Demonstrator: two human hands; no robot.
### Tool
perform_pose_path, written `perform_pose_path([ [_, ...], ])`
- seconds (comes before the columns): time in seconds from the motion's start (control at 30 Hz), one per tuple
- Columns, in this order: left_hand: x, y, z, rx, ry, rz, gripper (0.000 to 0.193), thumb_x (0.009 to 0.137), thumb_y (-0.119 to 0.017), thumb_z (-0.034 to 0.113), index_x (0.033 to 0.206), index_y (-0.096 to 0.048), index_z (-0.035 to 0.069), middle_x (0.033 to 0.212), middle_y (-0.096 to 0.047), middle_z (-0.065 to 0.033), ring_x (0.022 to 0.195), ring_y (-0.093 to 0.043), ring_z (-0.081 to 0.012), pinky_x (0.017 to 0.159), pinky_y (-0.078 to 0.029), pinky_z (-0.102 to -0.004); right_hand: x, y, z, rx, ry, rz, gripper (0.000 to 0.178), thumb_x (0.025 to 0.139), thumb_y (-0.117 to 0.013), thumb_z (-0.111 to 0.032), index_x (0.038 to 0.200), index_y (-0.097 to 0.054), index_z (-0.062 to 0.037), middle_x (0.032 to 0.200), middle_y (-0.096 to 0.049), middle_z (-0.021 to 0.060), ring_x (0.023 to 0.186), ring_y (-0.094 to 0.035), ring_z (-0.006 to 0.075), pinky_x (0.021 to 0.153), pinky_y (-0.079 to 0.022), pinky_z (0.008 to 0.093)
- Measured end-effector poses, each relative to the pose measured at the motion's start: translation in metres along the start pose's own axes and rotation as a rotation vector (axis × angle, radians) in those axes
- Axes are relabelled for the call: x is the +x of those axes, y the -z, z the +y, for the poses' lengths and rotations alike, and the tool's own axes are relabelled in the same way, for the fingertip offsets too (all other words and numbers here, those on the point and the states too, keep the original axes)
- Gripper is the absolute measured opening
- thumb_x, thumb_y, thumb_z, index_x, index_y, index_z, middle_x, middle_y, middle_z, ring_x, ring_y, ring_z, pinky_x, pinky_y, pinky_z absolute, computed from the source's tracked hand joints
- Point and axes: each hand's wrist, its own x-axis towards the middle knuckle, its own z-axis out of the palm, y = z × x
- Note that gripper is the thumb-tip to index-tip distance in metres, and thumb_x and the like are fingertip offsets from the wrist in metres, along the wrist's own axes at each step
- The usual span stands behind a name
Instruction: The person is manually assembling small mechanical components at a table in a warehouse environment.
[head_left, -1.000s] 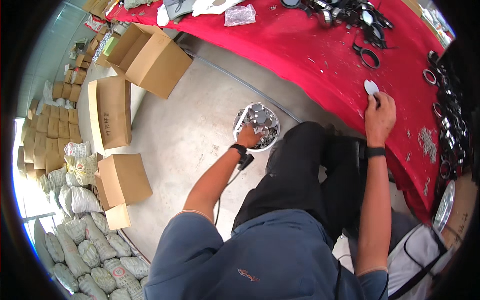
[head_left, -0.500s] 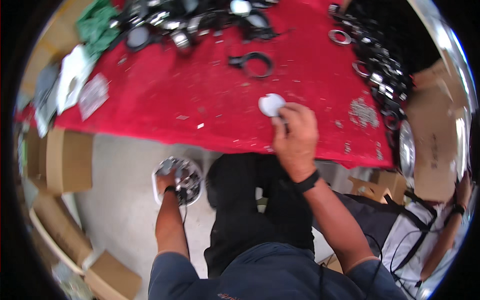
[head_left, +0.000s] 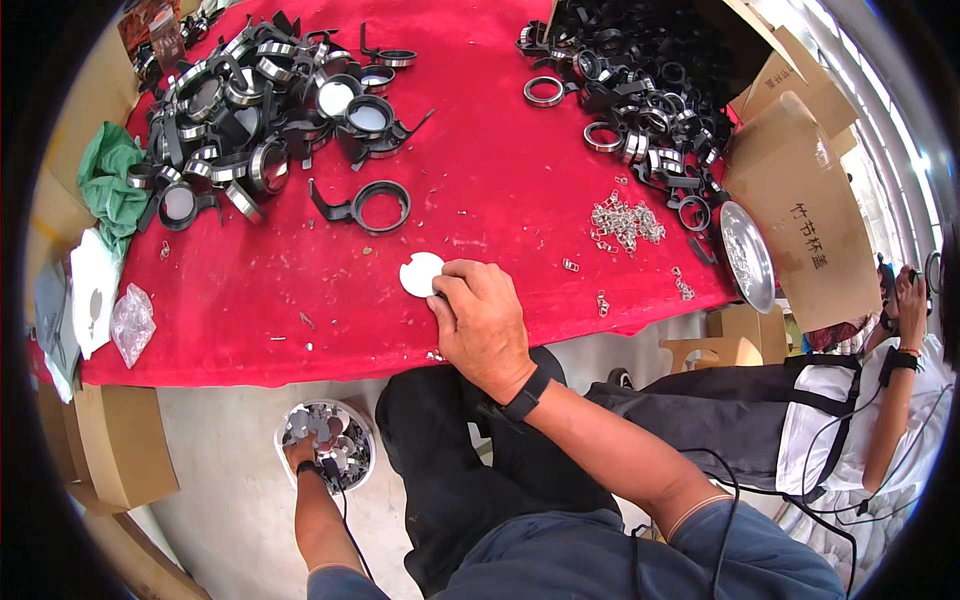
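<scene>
My right hand [head_left: 484, 322] is over the near part of the red-covered table, its thumb and fingers closed on the edge of a white disc [head_left: 420, 274] with small notches in its rim. Just beyond the disc lies a black ring with a side arm [head_left: 381, 207]. Down to the left, my left hand [head_left: 299, 452] reaches into a white bucket [head_left: 372, 462] on the floor, among shiny round discs [head_left: 340, 440]. Its fingers are mostly hidden there, so their grip does not show.
Black and metal ring parts [head_left: 235, 115] are heaped at the table's far left, with another heap [head_left: 670, 110] at right. Small metal clips [head_left: 628, 222] lie near a silver tray [head_left: 746, 257]. Cardboard boxes [head_left: 125, 440] flank the table. At right is another person's arm [head_left: 893, 430].
The view has shifted, bringing more of the table's far side into sight. My right hand still holds the white disc near the front edge, and my left hand stays in the bucket.
</scene>
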Motion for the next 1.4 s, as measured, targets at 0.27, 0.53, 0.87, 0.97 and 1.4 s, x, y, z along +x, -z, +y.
perform_pose_path([
  [0.27, 0.009, -0.003, -0.006, -0.167, 0.094, -0.221, 0.078, 0.072, -0.098, 0.049, 0.124, -0.075, -0.004, 0.121, -0.080, -0.0170, 0.108, -0.075, -0.0296, 0.101, -0.056, -0.0408, -0.001, -0.003, -0.002, -0.004, 0.020, -0.004, 0.025, 0.085, -0.083, 0.000, 0.107, -0.072, -0.0033, 0.114, -0.069, 0.0113, 0.101, -0.067, 0.0346, 0.091, -0.053, 0.0466],
  [0.53, 0.035, -0.022, -0.017, -0.322, 0.073, -0.179, 0.050, 0.078, -0.091, 0.031, 0.112, -0.079, -0.004, 0.112, -0.080, -0.0139, 0.088, -0.075, -0.0276, 0.083, -0.061, -0.0432, 0.001, -0.002, 0.000, 0.016, 0.015, -0.020, 0.025, 0.086, -0.082, -0.003, 0.108, -0.071, -0.0027, 0.116, -0.068, 0.0130, 0.104, -0.065, 0.0349, 0.094, -0.052, 0.0482],
  [0.87, 0.033, -0.013, -0.022, -0.268, 0.058, -0.228, 0.056, 0.082, -0.088, 0.032, 0.123, -0.078, -0.004, 0.135, -0.075, -0.0189, 0.123, -0.070, -0.0345, 0.111, -0.052, -0.0444, -0.001, -0.004, -0.008, 0.033, 0.022, -0.024, 0.025, 0.085, -0.082, -0.003, 0.107, -0.071, -0.0025, 0.115, -0.067, 0.0128, 0.105, -0.065, 0.0352, 0.094, -0.051, 0.0483],
  [0.97, 0.050, -0.033, -0.010, 0.142, -0.163, -0.247, 0.058, 0.089, -0.084, 0.039, 0.137, -0.075, 0.009, 0.147, -0.070, -0.0212, 0.137, -0.065, -0.0382, 0.120, -0.048, -0.0456, 0.002, 0.006, 0.000, -0.010, 0.014, 0.005, 0.023, 0.085, -0.082, -0.001, 0.105, -0.071, -0.0044, 0.113, -0.069, 0.0117, 0.102, -0.067, 0.0361, 0.091, -0.053, 0.0482],
  [1.4, 0.055, -0.003, -0.014, -0.247, -0.214, -0.830, 0.054, 0.097, -0.083, 0.034, 0.138, -0.077, 0.000, 0.131, -0.078, -0.0093, 0.124, -0.068, -0.0259, 0.113, -0.047, -0.0427, 0.001, 0.010, 0.002, 0.030, 0.011, 0.001, 0.024, 0.089, -0.077, -0.003, 0.111, -0.069, 0.0009, 0.116, -0.066, 0.0168, 0.103, -0.063, 0.0358, 0.097, -0.051, 0.0475],
])
